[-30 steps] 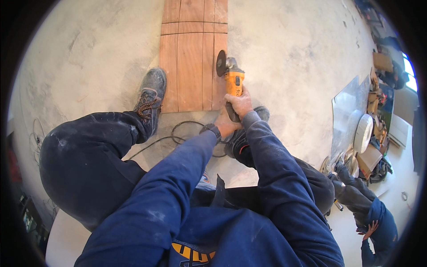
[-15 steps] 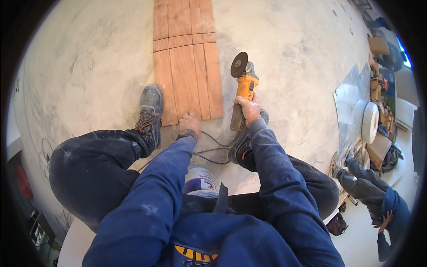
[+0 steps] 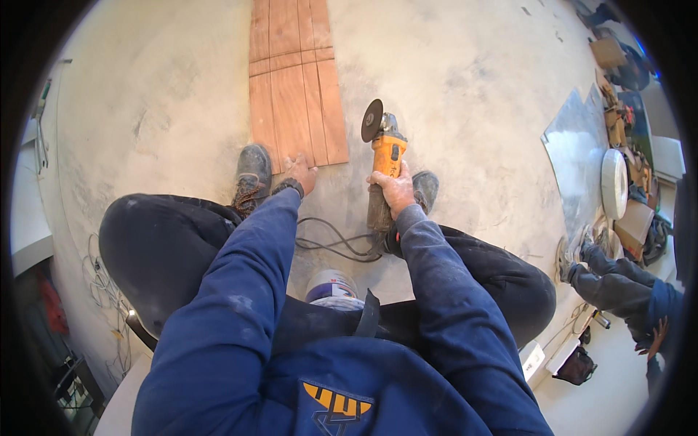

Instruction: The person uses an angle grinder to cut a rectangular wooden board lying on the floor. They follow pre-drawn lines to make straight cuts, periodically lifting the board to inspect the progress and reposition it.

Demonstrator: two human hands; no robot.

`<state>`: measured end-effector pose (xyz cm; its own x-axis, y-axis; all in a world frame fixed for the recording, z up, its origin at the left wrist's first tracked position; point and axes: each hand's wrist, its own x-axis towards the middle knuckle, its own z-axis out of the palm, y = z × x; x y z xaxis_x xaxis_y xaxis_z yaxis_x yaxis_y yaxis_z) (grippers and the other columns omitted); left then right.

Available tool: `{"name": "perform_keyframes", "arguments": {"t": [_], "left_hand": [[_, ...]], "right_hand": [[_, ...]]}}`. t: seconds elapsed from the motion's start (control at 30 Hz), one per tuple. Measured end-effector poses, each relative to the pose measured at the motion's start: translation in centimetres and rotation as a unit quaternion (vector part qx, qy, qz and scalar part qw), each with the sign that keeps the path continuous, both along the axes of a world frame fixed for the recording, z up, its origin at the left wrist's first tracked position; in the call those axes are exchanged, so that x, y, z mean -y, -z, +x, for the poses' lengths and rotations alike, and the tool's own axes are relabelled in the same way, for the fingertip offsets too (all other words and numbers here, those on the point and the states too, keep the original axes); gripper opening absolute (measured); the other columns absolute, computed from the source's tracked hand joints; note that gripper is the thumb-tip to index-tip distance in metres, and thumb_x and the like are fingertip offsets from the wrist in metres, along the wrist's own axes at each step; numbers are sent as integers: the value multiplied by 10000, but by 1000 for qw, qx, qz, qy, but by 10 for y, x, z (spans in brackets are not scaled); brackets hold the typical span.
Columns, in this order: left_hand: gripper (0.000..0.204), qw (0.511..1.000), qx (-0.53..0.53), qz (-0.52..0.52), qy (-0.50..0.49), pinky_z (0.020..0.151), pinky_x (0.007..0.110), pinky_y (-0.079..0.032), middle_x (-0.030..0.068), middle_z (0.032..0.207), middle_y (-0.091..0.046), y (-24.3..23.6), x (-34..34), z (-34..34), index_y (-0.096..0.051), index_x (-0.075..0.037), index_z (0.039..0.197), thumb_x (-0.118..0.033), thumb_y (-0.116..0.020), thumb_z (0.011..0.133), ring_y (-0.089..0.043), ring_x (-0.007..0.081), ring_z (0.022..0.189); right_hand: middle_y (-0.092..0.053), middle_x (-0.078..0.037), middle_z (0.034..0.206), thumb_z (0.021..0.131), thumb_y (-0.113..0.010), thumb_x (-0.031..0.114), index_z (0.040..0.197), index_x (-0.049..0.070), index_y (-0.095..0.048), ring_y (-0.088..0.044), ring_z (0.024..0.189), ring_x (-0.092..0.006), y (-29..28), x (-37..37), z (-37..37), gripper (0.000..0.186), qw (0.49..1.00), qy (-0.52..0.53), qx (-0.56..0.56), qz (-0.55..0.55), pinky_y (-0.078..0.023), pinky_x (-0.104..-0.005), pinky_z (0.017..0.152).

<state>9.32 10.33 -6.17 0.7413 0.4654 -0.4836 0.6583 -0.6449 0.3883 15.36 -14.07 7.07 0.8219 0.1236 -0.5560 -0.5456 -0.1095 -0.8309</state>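
Observation:
A long reddish-brown wooden board (image 3: 294,109), scored with dark lines lengthwise and crosswise, lies on the floor ahead of me. My left hand (image 3: 300,174) is at its near end, the fingers bent over the edge. Further right, my right hand (image 3: 394,192) is wrapped round the body of a yellow angle grinder (image 3: 389,154). The grinder's dark disc (image 3: 372,120) points up and away from me, apart from the board. I cannot tell whether the disc is spinning.
A black cable (image 3: 331,243) loops on the floor between my shoes. Nearer me stands a white tub (image 3: 332,285) with a coloured label. At the right are a sheet of metal (image 3: 578,156), a white roll (image 3: 614,184), boxes and another person's legs (image 3: 614,280). Loose wires (image 3: 109,291) lie left.
The board has slid away from me relative to my shoes, my left hand going along at its near end. The grinder in my right hand has shifted slightly left and nearer. My view has shifted.

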Motion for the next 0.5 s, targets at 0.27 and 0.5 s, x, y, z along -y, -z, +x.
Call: {"name": "perform_keyframes", "arguments": {"t": [0.27,0.5], "left_hand": [[448,734,-83,-662,-130,918,551,-530,61,1194,-668,-118,100,-18,-553,-173,1270,-150,-676,840,-675,264,1056],[816,874,166,-455,-37,983,415,-532,157,1292,-629,-115,201,-38,-332,-69,1448,-242,-785,793,-645,355,1148]], "right_hand": [[-673,-102,1001,664,-800,69,1263,40,-521,-671,882,-234,-32,10,-12,662,1000,-26,-3,15,-559,-366,765],[-701,-124,1028,661,-811,111,1193,26,-573,-688,905,-250,-40,20,-12,589,990,-85,58,-93,-565,-372,804]]}}
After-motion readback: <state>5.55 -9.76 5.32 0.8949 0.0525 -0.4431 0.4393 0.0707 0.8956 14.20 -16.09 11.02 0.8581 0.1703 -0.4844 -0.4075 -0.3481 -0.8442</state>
